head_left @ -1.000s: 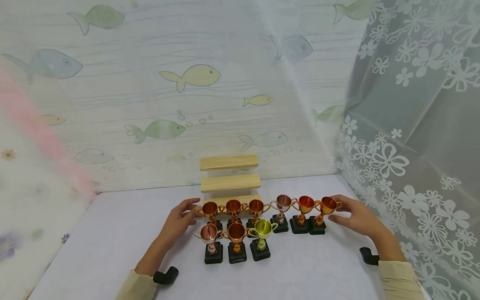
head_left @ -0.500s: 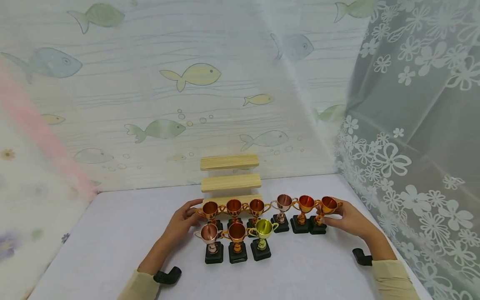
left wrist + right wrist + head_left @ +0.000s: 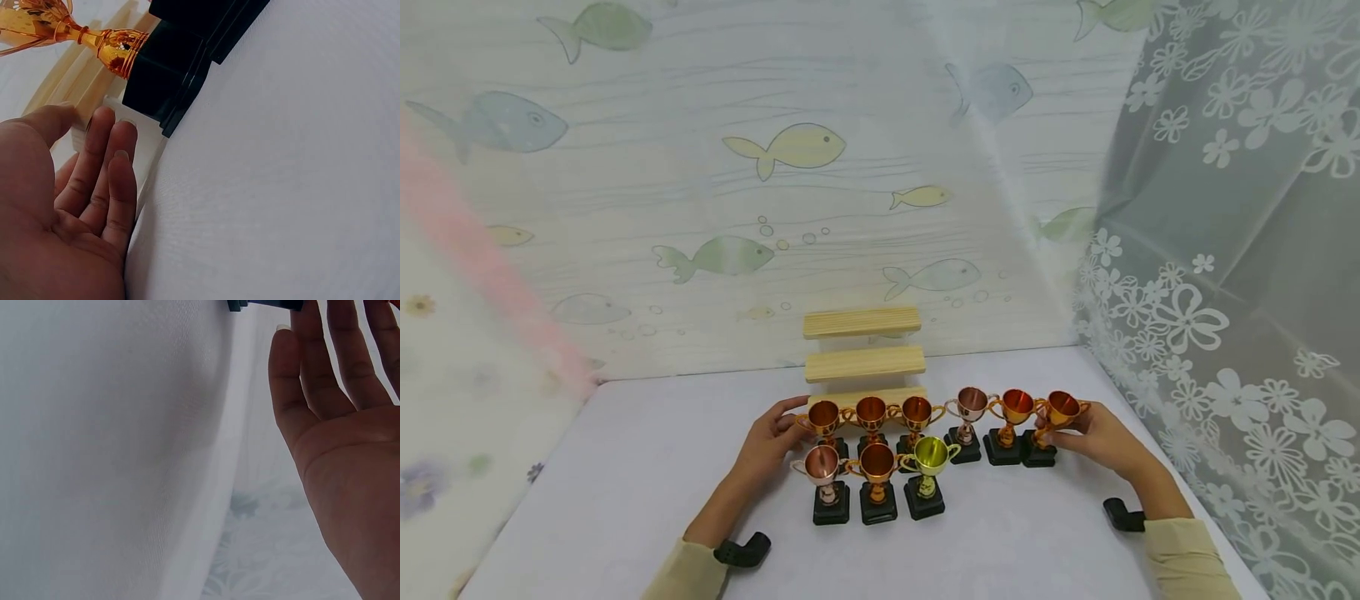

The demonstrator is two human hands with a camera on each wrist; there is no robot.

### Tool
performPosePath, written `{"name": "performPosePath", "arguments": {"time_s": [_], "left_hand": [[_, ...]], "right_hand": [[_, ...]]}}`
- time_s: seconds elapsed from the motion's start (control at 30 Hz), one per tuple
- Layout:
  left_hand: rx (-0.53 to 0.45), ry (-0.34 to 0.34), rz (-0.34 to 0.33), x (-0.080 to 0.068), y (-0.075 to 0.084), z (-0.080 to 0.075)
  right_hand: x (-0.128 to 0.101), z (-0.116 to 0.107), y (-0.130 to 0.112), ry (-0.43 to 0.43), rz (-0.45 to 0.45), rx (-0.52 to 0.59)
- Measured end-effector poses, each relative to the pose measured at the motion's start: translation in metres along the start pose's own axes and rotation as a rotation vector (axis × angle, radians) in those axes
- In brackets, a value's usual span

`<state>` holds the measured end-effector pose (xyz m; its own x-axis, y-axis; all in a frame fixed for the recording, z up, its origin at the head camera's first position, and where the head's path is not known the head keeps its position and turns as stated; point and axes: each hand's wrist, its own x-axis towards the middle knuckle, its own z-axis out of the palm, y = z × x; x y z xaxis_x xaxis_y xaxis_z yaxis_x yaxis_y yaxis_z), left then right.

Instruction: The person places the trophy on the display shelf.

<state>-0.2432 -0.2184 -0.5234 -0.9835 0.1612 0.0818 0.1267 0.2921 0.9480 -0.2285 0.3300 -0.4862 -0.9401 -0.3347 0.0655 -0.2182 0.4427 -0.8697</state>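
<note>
Small trophy cups on black bases stand in two rows on a white cloth. My right hand [image 3: 1099,437] holds the rightmost orange trophy [image 3: 1063,407], thumb across its stem and fingers behind it. In the right wrist view, the fingers [image 3: 312,369] reach up to a dark base edge [image 3: 269,304]; the thumb is out of sight. My left hand [image 3: 765,450] lies beside the back row's leftmost gold trophy [image 3: 825,417], fingers loosely bent and holding nothing. The left wrist view shows its fingertips [image 3: 103,119] just short of a black base [image 3: 165,72].
A stepped wooden rack [image 3: 865,363] with pale planks stands behind the trophies. In front are a rose-gold trophy [image 3: 822,463], a copper one [image 3: 877,462] and a yellow-gold one [image 3: 931,457]. A fish-patterned sheet [image 3: 805,233] and a flowered curtain [image 3: 1240,275] border the table.
My right hand has moved left, and its thumb has come onto the rightmost trophy's stem. The left hand has edged closer to the back left trophy. The trophies keep their places.
</note>
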Motion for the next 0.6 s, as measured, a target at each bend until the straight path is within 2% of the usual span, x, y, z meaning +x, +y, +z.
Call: {"name": "performPosePath", "arguments": {"time_s": [0.13, 0.6], "left_hand": [[-0.005, -0.006, 0.003, 0.0004, 0.0007, 0.0003], [-0.021, -0.022, 0.006, 0.0002, -0.0026, -0.001]], "right_hand": [[-0.0012, -0.0011, 0.0012, 0.016, 0.015, 0.006], [-0.0023, -0.0011, 0.0005, 0.042, -0.023, 0.038]]}}
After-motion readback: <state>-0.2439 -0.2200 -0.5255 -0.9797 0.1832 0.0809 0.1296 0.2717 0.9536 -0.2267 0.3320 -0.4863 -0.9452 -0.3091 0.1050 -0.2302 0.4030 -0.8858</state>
